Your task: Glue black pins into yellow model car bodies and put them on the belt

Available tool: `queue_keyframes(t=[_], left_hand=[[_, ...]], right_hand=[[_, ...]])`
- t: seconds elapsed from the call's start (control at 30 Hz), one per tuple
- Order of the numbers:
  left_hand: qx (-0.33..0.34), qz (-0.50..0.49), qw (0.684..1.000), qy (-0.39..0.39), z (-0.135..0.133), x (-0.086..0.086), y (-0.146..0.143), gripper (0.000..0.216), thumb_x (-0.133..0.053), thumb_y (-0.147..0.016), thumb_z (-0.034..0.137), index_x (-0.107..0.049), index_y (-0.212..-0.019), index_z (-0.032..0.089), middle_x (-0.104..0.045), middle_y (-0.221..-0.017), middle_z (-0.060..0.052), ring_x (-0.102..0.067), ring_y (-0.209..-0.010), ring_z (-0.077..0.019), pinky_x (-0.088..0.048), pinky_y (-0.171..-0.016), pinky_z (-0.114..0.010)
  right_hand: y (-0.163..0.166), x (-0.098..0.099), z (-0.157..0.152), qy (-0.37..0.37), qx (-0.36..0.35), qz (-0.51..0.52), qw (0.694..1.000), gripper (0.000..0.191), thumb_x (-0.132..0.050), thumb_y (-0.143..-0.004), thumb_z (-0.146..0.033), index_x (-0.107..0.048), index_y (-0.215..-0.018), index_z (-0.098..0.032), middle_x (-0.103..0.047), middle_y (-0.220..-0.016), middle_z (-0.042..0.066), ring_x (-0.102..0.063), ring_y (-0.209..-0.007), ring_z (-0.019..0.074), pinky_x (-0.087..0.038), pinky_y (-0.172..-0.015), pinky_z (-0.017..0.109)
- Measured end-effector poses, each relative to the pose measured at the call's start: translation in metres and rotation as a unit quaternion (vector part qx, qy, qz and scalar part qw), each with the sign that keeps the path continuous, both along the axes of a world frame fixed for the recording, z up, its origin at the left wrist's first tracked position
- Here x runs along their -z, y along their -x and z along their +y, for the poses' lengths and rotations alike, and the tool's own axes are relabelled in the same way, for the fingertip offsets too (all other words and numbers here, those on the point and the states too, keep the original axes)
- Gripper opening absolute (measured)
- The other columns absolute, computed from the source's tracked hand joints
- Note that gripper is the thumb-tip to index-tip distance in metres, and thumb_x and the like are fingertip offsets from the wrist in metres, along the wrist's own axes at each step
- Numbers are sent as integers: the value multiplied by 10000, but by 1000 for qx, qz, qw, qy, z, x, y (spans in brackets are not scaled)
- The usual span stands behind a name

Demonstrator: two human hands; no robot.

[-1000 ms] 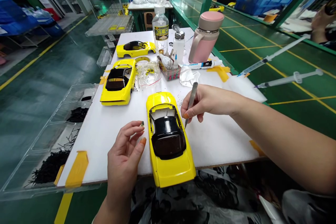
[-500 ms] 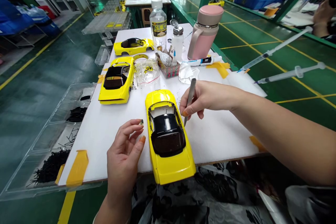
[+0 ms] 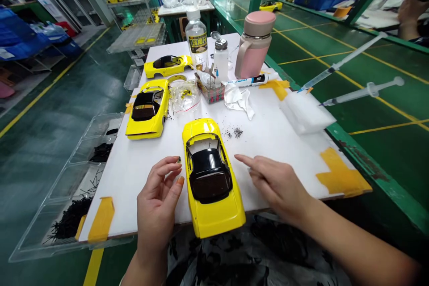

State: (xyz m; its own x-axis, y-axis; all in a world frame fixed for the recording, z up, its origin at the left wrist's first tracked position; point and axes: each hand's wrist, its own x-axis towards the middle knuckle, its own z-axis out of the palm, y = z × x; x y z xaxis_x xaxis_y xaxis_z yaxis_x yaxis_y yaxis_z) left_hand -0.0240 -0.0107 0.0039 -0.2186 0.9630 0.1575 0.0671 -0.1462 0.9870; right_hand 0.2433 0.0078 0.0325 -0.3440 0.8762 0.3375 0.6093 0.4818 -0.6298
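A yellow model car body (image 3: 214,212) with a black roof lies on the white board (image 3: 134,165) right in front of me. My left hand (image 3: 157,196) hovers at the car's left side and pinches a tiny dark part (image 3: 179,159) between thumb and fingertip. To the right of the car, my right hand (image 3: 275,183) rests low over the board with its fingers stretched out and the index finger pointing at the car's side. No tool shows in it. A scatter of tiny dark specks (image 3: 234,132) lies just beyond the car.
Two more yellow car bodies (image 3: 147,109) (image 3: 167,65) lie at the back left. Behind stand a clear bottle (image 3: 196,38), a small dispenser bottle (image 3: 221,56), a pink flask (image 3: 254,44), a marker (image 3: 251,81) and a cloth (image 3: 237,98). Two syringes (image 3: 362,92) jut in at right. A clear tray (image 3: 67,187) of black parts hangs at left.
My right hand has dropped back from the car's windscreen edge toward me and flattened out; the metal tweezers it held are no longer in view. The left hand has hardly moved.
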Motion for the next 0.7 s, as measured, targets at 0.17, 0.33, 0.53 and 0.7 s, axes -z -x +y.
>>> queue_keyframes(t=[0.17,0.33,0.53,0.7], left_hand=[[-5,14,1000,-2,-1,0,1,171,-766,-912,259,-759,-1083,272,-645,-1359,-55,-619,-1294,-185,-547,-1052,-229],[-10,14,1000,-1,-1,0,1,188,-779,-897,273,-759,-1085,267,-641,-1363,-68,-613,-1304,-212,-554,-1057,-267],[-17,23,1000,3,0,1,1,181,-782,-892,281,-762,-1071,264,-646,-1361,-71,-617,-1301,-221,-553,-1073,-294],[-17,24,1000,2,0,3,1,189,-783,-886,276,-758,-1072,253,-641,-1362,-77,-624,-1292,-230,-557,-1064,-301]], right_hand=[[14,17,-12,-107,-5,-103,989,465,-406,-954,-88,-641,-1353,-39,-707,-809,71,-666,-631,175,-540,-555,288],[15,21,-13,-147,-11,-124,981,459,-429,-937,-76,-631,-1342,2,-709,-822,76,-684,-630,193,-548,-544,311],[14,24,-14,-155,-6,-92,984,441,-422,-955,-62,-612,-1344,22,-706,-823,84,-672,-636,179,-548,-554,294],[15,25,-15,-157,-9,-99,983,459,-409,-950,-63,-598,-1366,-25,-709,-814,69,-665,-623,175,-544,-551,293]])
